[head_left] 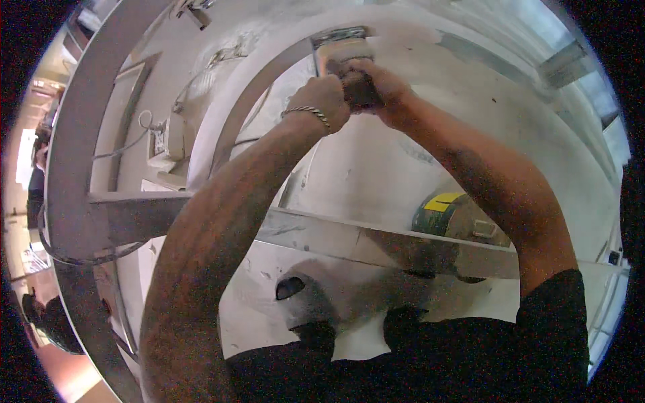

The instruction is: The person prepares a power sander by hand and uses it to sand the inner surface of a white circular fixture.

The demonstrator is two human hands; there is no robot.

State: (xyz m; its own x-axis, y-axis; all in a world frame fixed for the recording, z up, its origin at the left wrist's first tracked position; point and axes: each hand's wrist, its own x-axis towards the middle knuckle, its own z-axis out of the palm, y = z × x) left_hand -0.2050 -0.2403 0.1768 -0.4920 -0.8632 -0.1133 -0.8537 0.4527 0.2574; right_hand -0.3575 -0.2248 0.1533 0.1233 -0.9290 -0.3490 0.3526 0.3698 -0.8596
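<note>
Both grips closed on one brush (342,57), left hand (321,99), right hand (384,94), one bracelet (308,112), one green bucket (449,213)

A metal scaffold crossbar (376,242) runs level across the middle, from the left upright to the right edge. Beyond its right end a dark green drum with a yellow label (447,215) stands on the pale, dusty floor (376,174), though the bar hides its base. At the floor's left edge a white electrical box (171,138) with trailing cables seems to rest on a low block.
</note>
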